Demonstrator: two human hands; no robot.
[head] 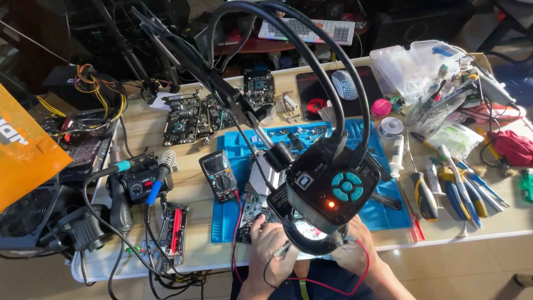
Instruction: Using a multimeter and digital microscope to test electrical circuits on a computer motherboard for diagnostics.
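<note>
Both hands work beneath the black digital microscope head (327,194) with teal buttons. Left hand (272,247) pinches a slim metal-tipped test probe (281,251) trailing a black lead; right hand (355,253), partly hidden, appears closed on a second probe with a red lead (361,278), though the grip cannot be confirmed. The green circuit board (252,214) lies on the blue silicone work mat (383,214). Risk: a slipping tip could bridge adjacent contacts. Beyond stand a black handheld multimeter (219,175) and spare boards (191,116).
</note>
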